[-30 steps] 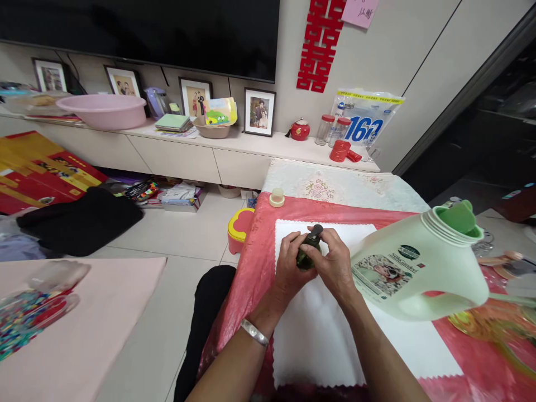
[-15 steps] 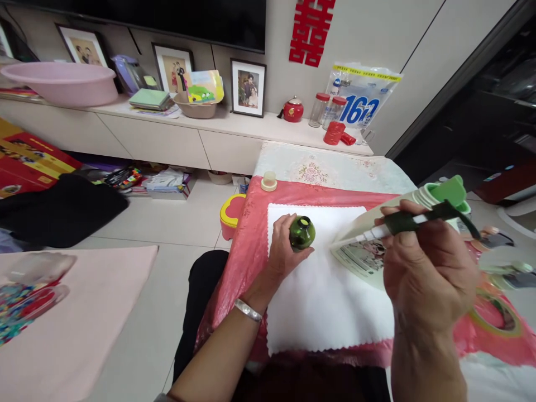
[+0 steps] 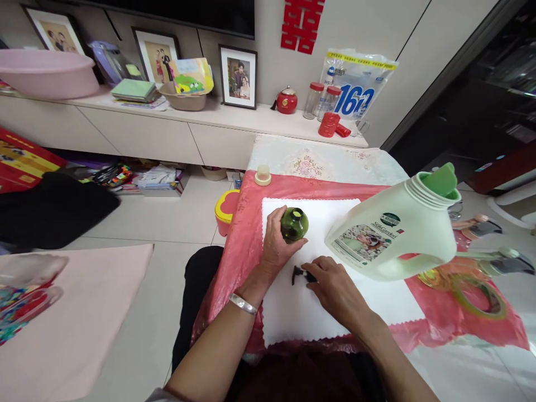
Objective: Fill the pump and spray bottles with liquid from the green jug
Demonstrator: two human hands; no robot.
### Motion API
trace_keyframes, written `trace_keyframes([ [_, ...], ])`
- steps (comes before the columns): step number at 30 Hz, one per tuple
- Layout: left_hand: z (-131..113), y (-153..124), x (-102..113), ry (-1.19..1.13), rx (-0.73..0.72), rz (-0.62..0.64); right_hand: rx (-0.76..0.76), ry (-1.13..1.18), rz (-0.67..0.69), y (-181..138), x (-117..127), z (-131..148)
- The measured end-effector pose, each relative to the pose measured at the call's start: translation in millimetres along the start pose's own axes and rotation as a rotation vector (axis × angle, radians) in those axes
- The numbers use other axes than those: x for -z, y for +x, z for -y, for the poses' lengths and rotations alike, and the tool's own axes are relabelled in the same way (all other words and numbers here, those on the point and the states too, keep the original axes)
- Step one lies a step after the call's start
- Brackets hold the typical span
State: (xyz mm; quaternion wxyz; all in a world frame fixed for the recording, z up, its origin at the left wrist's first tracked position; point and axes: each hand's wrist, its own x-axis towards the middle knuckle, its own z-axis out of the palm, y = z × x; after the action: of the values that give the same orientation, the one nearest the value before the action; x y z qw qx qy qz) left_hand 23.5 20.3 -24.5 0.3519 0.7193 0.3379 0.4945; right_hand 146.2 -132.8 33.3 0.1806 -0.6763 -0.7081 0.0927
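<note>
My left hand (image 3: 278, 243) is closed round the side of a small round green bottle (image 3: 294, 226), upright with its mouth uncovered. Close to it, my right hand (image 3: 335, 285) has its fingers on a black pump head (image 3: 305, 274), low over the white cloth (image 3: 293, 318); the nozzle points left and the fingers partly cover the rest. A large pale green detergent jug (image 3: 393, 229) stands on the right side of the cloth, its mouth uncapped and the green spout inside showing.
A cream cap (image 3: 263, 175) sits at the far left of the red table cover (image 3: 234, 257). To the right of the jug lie a roll of tape (image 3: 479, 296) and pump bottles (image 3: 498, 259). A long shelf (image 3: 226, 120) runs behind, and a yellow-red stool (image 3: 226, 209) stands at left.
My right hand has moved left and down with the pump head, from in front of the jug to the cloth near the green bottle. The left hand still grips the bottle.
</note>
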Motion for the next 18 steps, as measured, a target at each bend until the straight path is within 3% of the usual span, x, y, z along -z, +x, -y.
trace_keyframes([
  [3, 1, 0, 0, -0.029, 0.033, -0.008, 0.028, 0.042, -0.186, -12, 12, 2],
  [5, 2, 0, 0, -0.05, 0.05, -0.026, -0.022, 0.067, -0.466, -24, 31, 1],
  [7, 3, 1, -1, -0.074, 0.055, -0.042, -0.167, 0.062, -0.802, -36, 54, -6],
  [10, 3, 4, -2, -0.098, 0.065, -0.074, -0.372, 0.261, -1.24, -51, 78, -30],
  [12, 3, 6, -3, -0.101, 0.081, -0.089, -0.454, 0.44, -1.246, -57, 84, -52],
  [15, 5, 7, -6, -0.112, 0.106, -0.083, -0.606, 0.668, -1.01, -61, 80, -80],
  [18, 6, 7, -9, -0.118, 0.113, -0.088, -0.74, 0.748, -0.944, -56, 72, -95],
])
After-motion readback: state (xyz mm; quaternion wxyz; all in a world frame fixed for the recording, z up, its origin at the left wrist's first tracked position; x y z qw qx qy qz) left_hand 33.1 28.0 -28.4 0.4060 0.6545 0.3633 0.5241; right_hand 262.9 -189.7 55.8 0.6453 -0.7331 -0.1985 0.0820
